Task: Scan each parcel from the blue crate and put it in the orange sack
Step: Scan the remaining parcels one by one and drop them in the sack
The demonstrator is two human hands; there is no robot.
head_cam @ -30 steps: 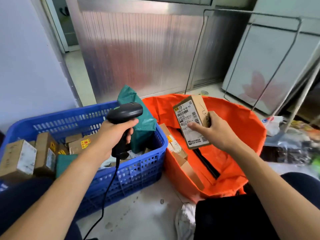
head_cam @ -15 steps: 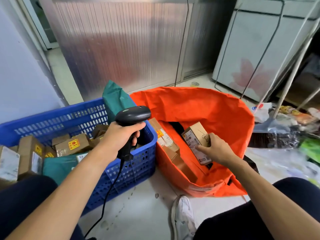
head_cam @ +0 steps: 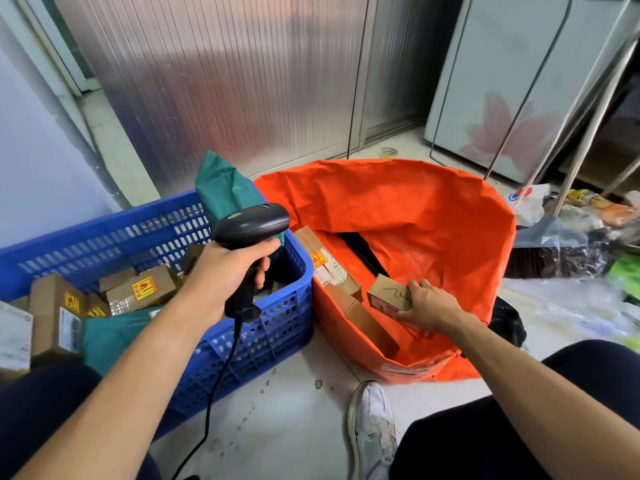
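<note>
One small carton (head_cam: 386,292) held low inside orange sack (head_cam: 433,220), right hand (head_cam: 429,304) clamped round its end; prob. light, stiff cardboard, so pinch across short sides. Left hand (head_cam: 225,271) curled on scanner (head_cam: 252,223).

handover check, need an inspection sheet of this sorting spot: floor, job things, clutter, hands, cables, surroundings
surface: pale floor, a few dark spots
job's things: blue crate holds boxes and green bags; orange sack open, other boxes inside; small box low in it
clutter: plastic bags, broom, tape roll on the floor
hands: left hand grips scanner; right hand holds small box
cables: scanner cable hangs down past the crate
surroundings: ribbed metal panel behind, white cabinet with flower print
</note>
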